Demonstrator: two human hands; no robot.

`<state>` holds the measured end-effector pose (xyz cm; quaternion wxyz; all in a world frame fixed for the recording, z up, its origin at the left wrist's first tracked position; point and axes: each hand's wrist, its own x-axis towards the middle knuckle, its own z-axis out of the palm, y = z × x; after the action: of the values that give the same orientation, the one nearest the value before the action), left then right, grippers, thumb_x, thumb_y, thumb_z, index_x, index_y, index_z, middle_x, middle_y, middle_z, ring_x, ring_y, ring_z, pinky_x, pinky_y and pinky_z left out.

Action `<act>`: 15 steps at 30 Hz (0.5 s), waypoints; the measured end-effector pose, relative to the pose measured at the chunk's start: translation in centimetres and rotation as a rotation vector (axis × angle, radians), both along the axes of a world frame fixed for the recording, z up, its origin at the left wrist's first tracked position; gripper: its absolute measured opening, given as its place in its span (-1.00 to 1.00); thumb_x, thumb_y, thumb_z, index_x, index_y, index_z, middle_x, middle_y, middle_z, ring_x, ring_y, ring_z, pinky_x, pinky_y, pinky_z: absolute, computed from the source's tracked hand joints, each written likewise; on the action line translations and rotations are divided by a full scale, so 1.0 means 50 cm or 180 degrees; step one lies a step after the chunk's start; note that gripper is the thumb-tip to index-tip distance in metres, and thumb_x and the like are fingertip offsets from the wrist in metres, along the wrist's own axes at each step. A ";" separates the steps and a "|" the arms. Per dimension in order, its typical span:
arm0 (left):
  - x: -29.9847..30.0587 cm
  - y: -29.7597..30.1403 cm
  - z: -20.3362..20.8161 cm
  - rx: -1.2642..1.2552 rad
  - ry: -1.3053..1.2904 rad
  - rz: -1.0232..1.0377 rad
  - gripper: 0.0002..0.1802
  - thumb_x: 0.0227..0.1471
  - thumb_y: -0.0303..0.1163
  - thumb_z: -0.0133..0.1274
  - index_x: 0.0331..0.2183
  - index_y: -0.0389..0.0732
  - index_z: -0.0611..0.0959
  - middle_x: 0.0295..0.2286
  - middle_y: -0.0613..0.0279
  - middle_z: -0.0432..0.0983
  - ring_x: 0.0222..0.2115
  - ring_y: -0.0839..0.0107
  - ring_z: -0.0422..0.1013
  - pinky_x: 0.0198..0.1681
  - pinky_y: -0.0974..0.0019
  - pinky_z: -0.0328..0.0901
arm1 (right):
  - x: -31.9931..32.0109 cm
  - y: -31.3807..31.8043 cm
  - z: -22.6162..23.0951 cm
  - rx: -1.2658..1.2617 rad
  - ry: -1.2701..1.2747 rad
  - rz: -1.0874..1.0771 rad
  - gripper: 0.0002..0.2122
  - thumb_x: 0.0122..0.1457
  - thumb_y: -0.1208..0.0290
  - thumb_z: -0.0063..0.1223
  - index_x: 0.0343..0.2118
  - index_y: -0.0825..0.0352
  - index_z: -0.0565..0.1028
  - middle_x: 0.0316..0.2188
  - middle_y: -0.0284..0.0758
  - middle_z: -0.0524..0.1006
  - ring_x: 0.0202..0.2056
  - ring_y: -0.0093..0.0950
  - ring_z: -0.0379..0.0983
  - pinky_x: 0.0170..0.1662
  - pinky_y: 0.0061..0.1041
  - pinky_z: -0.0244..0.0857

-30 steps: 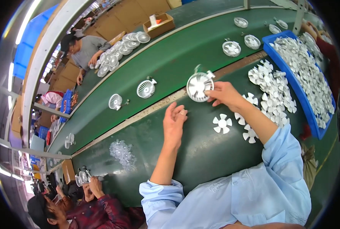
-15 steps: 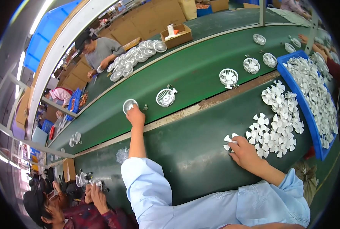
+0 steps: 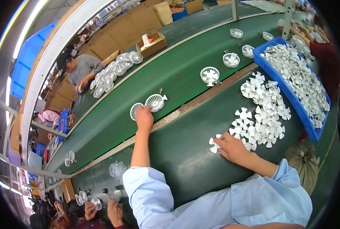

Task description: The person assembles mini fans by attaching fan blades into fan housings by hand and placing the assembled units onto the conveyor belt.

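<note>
On the green belt, my left hand (image 3: 143, 118) is closed on the rim of a round white fan housing (image 3: 135, 111). A second white fan housing (image 3: 155, 102), with a small side lug, lies right beside those fingers. My right hand (image 3: 234, 148) pinches a white fan blade (image 3: 214, 144) low over the dark green worktop, and its fingers cover part of that blade. Just past this hand a heap of white fan blades (image 3: 269, 114) spreads over the worktop.
A blue tray (image 3: 311, 129) full of blades stands at the right. More fan housings (image 3: 210, 75) sit farther along the belt. A clear plastic bundle (image 3: 117, 170) lies left of my left forearm. Co-workers' hands (image 3: 114, 213) work at the lower left; another person (image 3: 76, 68) sits across the belt.
My left hand has shifted right with the fan housing, close up to the second one. My right hand keeps its pinch on the blade. The whole view has turned somewhat.
</note>
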<state>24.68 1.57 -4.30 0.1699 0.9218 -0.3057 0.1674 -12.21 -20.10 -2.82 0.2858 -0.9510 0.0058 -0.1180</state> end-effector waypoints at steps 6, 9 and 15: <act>-0.174 0.042 0.121 0.0005 -0.0052 0.0007 -0.82 -0.07 -0.55 0.08 -0.33 -0.21 0.66 -0.37 0.02 0.42 -0.32 0.01 0.39 -0.24 0.04 0.30 | -0.007 -0.004 -0.015 0.0022 -0.0116 -0.0106 -0.59 0.01 0.46 0.21 -0.02 0.21 0.46 -0.22 -0.27 0.39 -0.34 -0.33 0.48 -0.34 -0.39 0.43; -0.279 0.097 0.144 0.0353 0.0117 0.0018 -0.75 -0.07 -0.51 0.11 -0.24 -0.17 0.64 -0.37 0.03 0.43 -0.28 0.02 0.41 -0.22 0.04 0.32 | -0.008 0.000 -0.013 0.0046 -0.0126 -0.0133 -0.59 0.00 0.47 0.22 -0.02 0.20 0.46 -0.23 -0.27 0.38 -0.35 -0.32 0.48 -0.35 -0.39 0.42; -0.354 0.120 0.148 0.1390 0.0673 -0.0302 -0.60 -0.07 -0.41 0.15 -0.11 -0.19 0.56 -0.30 0.02 0.51 -0.21 0.04 0.43 -0.18 0.03 0.35 | -0.005 -0.003 -0.029 0.0023 -0.0194 -0.0186 -0.60 0.00 0.47 0.21 -0.03 0.19 0.47 -0.25 -0.28 0.39 -0.37 -0.30 0.49 -0.36 -0.37 0.41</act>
<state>6.96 7.58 3.10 0.0054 0.9337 -0.3580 -0.0082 -12.45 -20.28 -4.25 0.2857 -0.9453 0.0253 -0.1552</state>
